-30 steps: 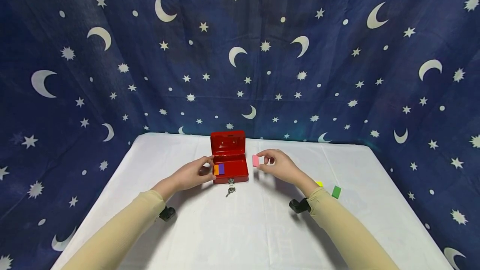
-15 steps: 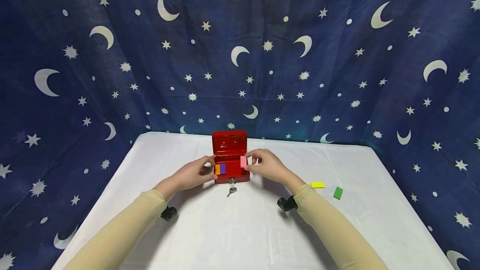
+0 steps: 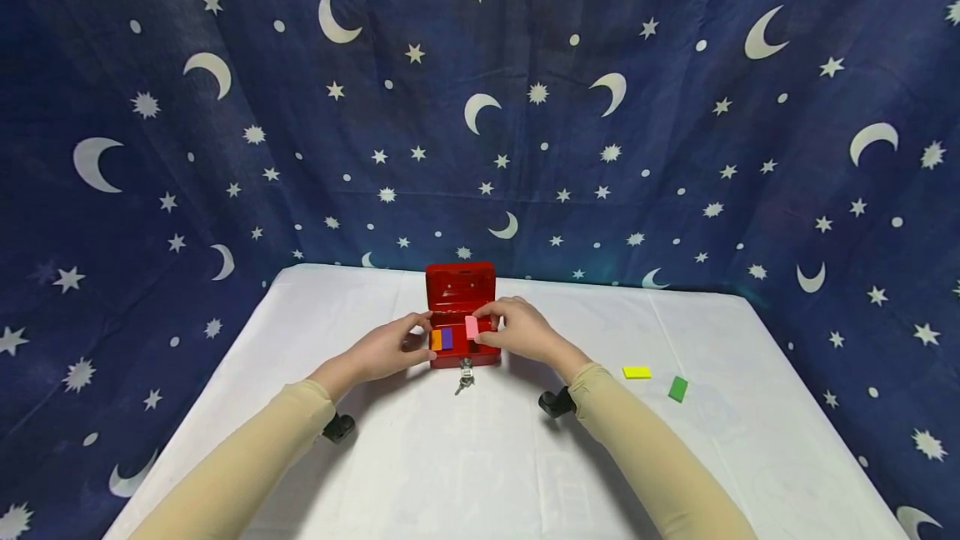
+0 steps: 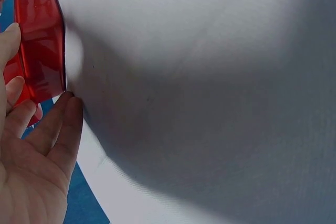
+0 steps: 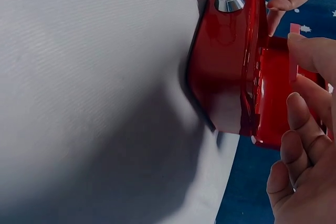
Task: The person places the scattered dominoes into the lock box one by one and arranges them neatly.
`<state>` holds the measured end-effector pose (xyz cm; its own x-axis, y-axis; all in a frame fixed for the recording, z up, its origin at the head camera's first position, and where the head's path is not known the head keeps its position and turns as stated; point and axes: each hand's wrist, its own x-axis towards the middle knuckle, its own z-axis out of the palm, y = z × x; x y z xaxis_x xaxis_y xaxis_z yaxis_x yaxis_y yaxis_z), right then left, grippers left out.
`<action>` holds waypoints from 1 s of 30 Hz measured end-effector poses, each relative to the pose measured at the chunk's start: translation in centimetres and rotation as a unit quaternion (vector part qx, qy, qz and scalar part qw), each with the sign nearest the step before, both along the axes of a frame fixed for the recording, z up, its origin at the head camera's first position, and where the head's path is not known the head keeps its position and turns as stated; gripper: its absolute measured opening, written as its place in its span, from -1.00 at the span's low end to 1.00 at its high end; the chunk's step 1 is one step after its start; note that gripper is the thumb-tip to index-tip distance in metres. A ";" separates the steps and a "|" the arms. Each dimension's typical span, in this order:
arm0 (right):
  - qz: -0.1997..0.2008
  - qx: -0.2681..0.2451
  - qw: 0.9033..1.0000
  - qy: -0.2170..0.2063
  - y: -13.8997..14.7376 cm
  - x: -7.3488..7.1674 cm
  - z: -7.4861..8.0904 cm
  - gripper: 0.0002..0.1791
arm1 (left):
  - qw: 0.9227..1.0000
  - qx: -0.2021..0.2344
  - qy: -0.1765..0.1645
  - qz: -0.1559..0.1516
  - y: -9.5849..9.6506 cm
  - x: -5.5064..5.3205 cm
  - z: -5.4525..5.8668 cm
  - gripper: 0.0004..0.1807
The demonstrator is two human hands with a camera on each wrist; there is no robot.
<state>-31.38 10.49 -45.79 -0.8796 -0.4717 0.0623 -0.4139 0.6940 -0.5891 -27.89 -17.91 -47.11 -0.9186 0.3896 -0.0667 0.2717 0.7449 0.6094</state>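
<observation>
A red metal cash box (image 3: 489,359) stands on the white table with its lid (image 3: 461,283) raised. An orange block (image 3: 436,340) and a purple block (image 3: 447,338) lie side by side in its left part. My left hand (image 3: 386,348) holds the box at its left end, thumb near the front corner and fingers near the back. My right hand (image 3: 521,328) pinches a pink block (image 3: 472,327) upright between thumb and finger, above the inside of the box. In the right wrist view the pink block (image 5: 293,53) shows edge-on. Keys (image 3: 465,383) hang from the front lock (image 5: 229,1).
On the white table (image 3: 450,473), right of my right forearm, lie a yellow block (image 3: 637,372) and a green block (image 3: 678,389). A dark blue curtain (image 3: 420,115) with moons and stars rises behind the table.
My right hand has moved left with the pink block, from beside the box to over its inside. The yellow block has come into full view. My left hand has stayed at the box.
</observation>
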 end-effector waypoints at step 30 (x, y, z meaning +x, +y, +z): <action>0.005 0.142 0.988 0.067 -3.3 -1.2 -1.0 -0.55 | 1.000 0.010 0.014 -0.017 -0.2 0.2 -0.1 -0.46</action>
<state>-32.61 7.22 -46.83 -0.8677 -0.4952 0.0423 -0.4824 0.8187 -0.3115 -27.67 -18.13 -47.17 -0.9066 0.4207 -0.0334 0.3126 0.7225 0.6166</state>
